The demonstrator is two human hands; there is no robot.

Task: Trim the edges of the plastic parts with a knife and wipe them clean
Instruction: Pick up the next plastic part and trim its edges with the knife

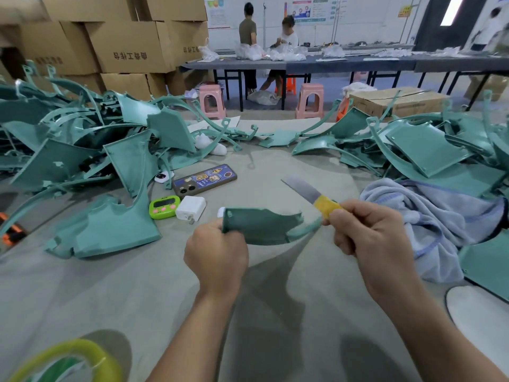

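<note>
My left hand [216, 252] grips one end of a teal plastic part [261, 226], held above the grey table with its thin curved tip reaching right. My right hand [369, 241] holds a knife [305, 190] by its yellow-taped handle, the bare blade pointing up and left, away from the part. The fingers of that hand sit right beside the part's thin tip. A light blue cloth [429, 216] lies crumpled on the table to the right of my right hand.
Heaps of teal plastic parts lie on the left [82, 150] and on the right [424, 144]. A phone [205, 180], a green timer [164, 207] and a white charger [191, 207] lie beyond my left hand. A yellow tape roll [68, 362] sits at the near left.
</note>
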